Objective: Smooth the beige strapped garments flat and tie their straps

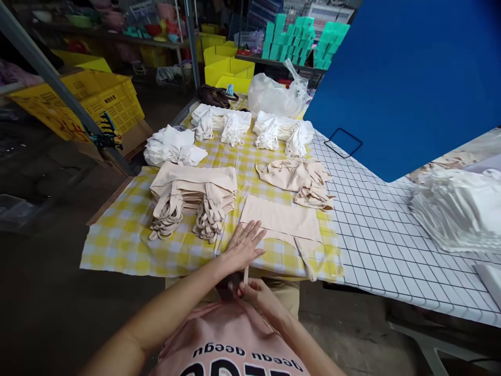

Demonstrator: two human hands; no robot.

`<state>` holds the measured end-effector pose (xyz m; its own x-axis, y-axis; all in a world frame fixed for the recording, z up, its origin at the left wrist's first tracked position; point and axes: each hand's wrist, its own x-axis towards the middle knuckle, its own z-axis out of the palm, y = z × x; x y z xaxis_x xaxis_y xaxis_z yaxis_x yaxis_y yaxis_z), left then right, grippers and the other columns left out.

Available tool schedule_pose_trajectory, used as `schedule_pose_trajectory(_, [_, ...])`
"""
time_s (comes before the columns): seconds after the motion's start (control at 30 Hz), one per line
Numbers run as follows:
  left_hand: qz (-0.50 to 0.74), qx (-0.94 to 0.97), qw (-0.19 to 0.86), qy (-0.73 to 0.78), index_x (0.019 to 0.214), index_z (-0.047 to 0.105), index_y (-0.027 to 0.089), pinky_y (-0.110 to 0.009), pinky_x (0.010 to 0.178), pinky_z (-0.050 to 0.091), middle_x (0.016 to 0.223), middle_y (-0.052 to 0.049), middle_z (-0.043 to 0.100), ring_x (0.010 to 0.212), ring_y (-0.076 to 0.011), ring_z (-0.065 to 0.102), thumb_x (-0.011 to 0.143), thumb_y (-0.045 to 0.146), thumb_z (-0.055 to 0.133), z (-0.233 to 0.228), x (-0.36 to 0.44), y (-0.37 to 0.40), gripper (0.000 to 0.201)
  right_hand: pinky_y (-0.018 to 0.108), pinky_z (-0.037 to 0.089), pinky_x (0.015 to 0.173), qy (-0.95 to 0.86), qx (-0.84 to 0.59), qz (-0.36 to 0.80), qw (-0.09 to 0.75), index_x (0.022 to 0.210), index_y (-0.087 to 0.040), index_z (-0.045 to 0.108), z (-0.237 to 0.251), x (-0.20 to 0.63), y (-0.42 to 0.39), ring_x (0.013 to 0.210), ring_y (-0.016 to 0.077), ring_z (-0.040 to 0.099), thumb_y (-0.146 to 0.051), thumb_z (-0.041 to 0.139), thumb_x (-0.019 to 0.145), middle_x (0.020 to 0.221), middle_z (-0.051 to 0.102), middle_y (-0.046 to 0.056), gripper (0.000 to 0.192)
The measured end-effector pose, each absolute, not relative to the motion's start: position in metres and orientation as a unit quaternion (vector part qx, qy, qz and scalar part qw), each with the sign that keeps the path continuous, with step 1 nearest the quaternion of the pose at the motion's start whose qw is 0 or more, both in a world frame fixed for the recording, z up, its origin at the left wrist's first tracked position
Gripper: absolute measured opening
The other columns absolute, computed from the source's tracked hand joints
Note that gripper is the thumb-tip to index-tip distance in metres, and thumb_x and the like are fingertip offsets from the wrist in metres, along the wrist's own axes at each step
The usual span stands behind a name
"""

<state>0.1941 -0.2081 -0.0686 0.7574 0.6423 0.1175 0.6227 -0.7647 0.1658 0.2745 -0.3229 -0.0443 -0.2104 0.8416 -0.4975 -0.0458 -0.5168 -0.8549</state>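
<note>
The person's left hand (243,244) lies open and flat, fingers spread, on the near left corner of a flat beige fabric garment (282,219) spread on the yellow-and-white checked cloth (125,235) at the near edge of the counter (376,230). The right hand (256,292) sits just below that edge, close to the body, pinched shut on a thin beige strap (246,272) that rises from it toward the garment's corner; whether the strap is already part of the garment is hard to tell, since the fingers cover the join. The garment's long axis runs roughly along the near edge, left to right, with its narrower tail trailing down toward the near right corner of the checked cloth. To do the smoothing and strap handling well, the flat palm would best keep the corner pinned so the cloth does not bunch, while the strap is drawn taut and straight, in line with the garment's left edge. To the left of the garment rests a tall stack of folded beige garments with looped straps (193,201), and behind it a loose heap of beige pieces (297,177). Toward the far edge lie piles of white folded garments (223,124), and a clear plastic bag (276,96). A blue board (410,78) leans above the counter's white gridded surface on the right.
</note>
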Motion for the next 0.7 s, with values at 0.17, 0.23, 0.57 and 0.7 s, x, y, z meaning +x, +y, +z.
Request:
schedule_pose_trajectory(0.17, [0.090,0.935,0.050,0.340,0.139,0.031,0.022,-0.047,0.110,0.016,0.149,-0.008,0.024,0.137,-0.0232,0.018,0.089,0.049,0.036,-0.072,0.194,-0.208,0.056,0.024,0.035,0.052,-0.454,-0.609,0.581,0.294,0.088,-0.017,0.060,-0.002,0.311,-0.348,0.052,0.0119,0.043,-0.055,0.048,0.082,0.055,0.048,-0.002,0.040])
schedule_pose_trajectory(0.23, [0.091,0.934,0.058,0.342,0.138,0.032,0.022,-0.048,0.110,0.016,0.148,-0.008,0.024,0.137,-0.0233,0.018,0.090,0.049,0.035,-0.071,0.194,-0.208,0.056,0.024,0.036,0.053,-0.459,-0.617,0.555,0.316,0.103,-0.018,0.055,0.018,0.324,-0.351,0.053,0.0119,0.045,-0.051,0.047,0.084,0.057,0.050,-0.003,0.039])
schedule_pose_trajectory(0.57, [0.085,0.929,0.093,0.347,0.139,0.030,0.021,-0.048,0.110,0.014,0.149,-0.009,0.022,0.137,-0.0242,0.017,0.090,0.046,0.037,-0.067,0.195,-0.209,0.056,0.028,0.040,0.064,-0.397,-0.540,0.622,0.404,0.093,-0.018,0.056,0.049,0.343,-0.307,0.067,0.0154,0.053,-0.043,0.053,0.083,0.075,0.065,0.006,0.027])
schedule_pose_trajectory(0.7, [0.086,0.926,0.121,0.346,0.139,0.029,0.021,-0.049,0.111,0.012,0.150,-0.008,0.020,0.138,-0.0240,0.014,0.090,0.042,0.039,-0.068,0.196,-0.209,0.055,0.025,0.034,0.055,-0.428,-0.592,0.548,0.409,0.083,-0.018,0.059,0.051,0.350,-0.290,0.052,0.0118,0.040,-0.046,0.052,0.083,0.053,0.049,-0.002,0.029])
